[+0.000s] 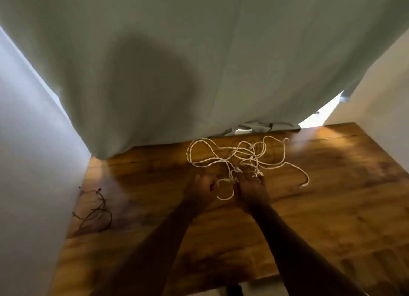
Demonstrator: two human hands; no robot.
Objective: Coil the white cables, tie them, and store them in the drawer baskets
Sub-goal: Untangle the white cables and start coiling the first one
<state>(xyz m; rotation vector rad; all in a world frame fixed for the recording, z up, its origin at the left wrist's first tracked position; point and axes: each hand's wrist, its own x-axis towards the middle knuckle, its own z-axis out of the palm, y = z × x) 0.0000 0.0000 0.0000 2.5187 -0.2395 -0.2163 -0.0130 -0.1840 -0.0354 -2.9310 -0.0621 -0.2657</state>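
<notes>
A loose tangle of white cables (243,156) lies on the wooden table (321,207) near its far edge. A small loop of white cable (225,190) hangs between my two hands at the tangle's near side. My left hand (202,190) has its fingers curled at the loop's left side. My right hand (252,191) is closed on the cable at the loop's right side, fingers reaching into the tangle. One cable end with a connector (303,186) trails off to the right. No drawer or basket is in view.
A pale green curtain (199,63) hangs over the table's far edge. White walls stand close on the left (33,163) and right. A thin dark cord (95,211) lies tangled at the table's left edge.
</notes>
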